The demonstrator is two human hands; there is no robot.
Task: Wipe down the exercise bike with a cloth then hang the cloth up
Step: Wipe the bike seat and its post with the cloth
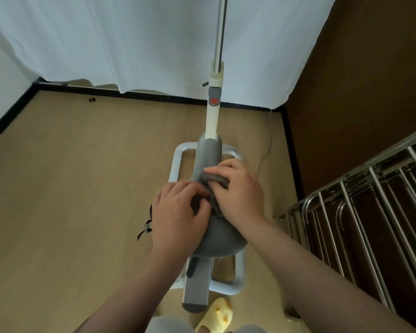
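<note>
Wiping's underway: both hands, left hand at 7 o'clock, right hand at 2, fingers curled, pinching the grey cloth bunched on the exercise bike housing. Probably next: more wiping before hanging it up.

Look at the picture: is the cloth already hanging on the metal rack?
No. Both the left hand and right hand hold the grey cloth against the exercise bike, apart from the metal rack.
</note>
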